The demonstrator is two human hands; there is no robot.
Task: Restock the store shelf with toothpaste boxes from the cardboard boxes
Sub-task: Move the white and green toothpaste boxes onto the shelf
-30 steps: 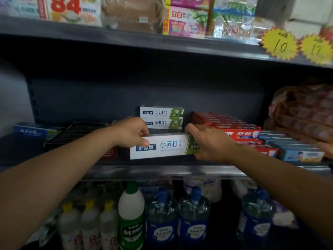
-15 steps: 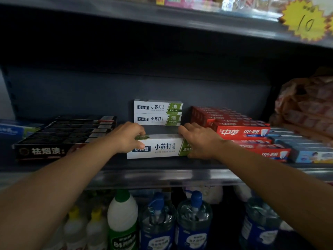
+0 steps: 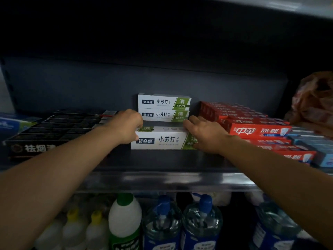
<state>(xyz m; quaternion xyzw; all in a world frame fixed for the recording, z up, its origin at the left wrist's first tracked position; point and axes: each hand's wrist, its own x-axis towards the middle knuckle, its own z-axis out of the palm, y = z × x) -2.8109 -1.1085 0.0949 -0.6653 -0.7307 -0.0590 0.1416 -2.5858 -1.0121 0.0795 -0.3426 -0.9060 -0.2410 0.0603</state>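
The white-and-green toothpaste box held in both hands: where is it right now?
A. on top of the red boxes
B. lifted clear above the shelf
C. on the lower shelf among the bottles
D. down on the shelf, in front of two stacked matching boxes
D: the white-and-green toothpaste box sits on the shelf, left hand and right hand gripping its ends, the two stacked matching boxes behind it.

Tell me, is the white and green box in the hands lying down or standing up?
Lying down. The white and green box rests flat on the shelf, long side facing out, left hand and right hand gripping its ends.
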